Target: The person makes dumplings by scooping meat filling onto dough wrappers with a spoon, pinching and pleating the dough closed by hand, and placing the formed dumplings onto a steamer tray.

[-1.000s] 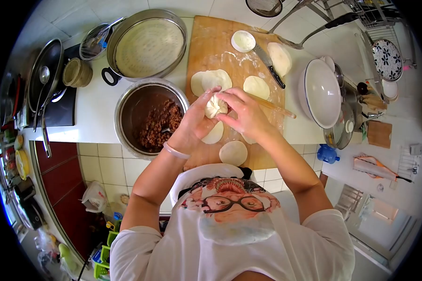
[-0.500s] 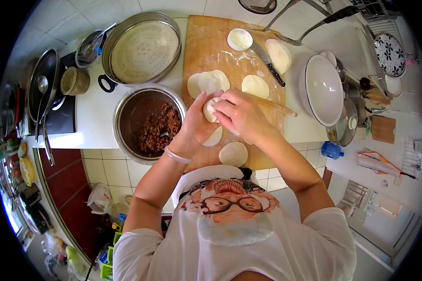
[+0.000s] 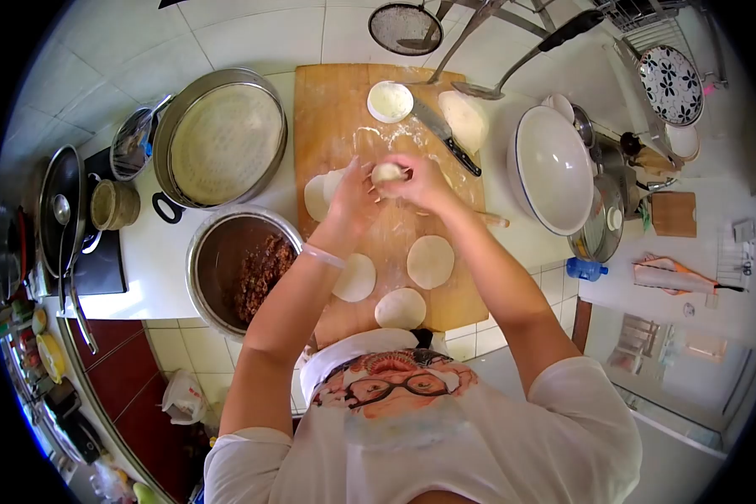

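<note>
A filled, gathered dough bun (image 3: 387,174) is held in my right hand (image 3: 417,181), above the floury wooden board (image 3: 336,92). My left hand (image 3: 355,200) is beside it with fingers apart, its fingertips close to the bun. Several flat dough rounds lie on the board, among them one (image 3: 431,261) right of the middle, one (image 3: 354,278) below my left hand and one (image 3: 401,308) near the front edge. To the left stands a steel bowl (image 3: 200,269) of brown minced filling (image 3: 263,277).
A round steamer pan (image 3: 164,151) stands at the back left. On the board are a small flour bowl (image 3: 391,102), a knife (image 3: 447,139), a dough lump (image 3: 464,122) and a rolling pin (image 3: 491,219). A large white bowl (image 3: 551,170) stands to the right.
The view has shifted, so the counter sits lower. My hands have lifted away from the dough rounds toward the back of the board; my left hand has opened and the bun is in my right fingers.
</note>
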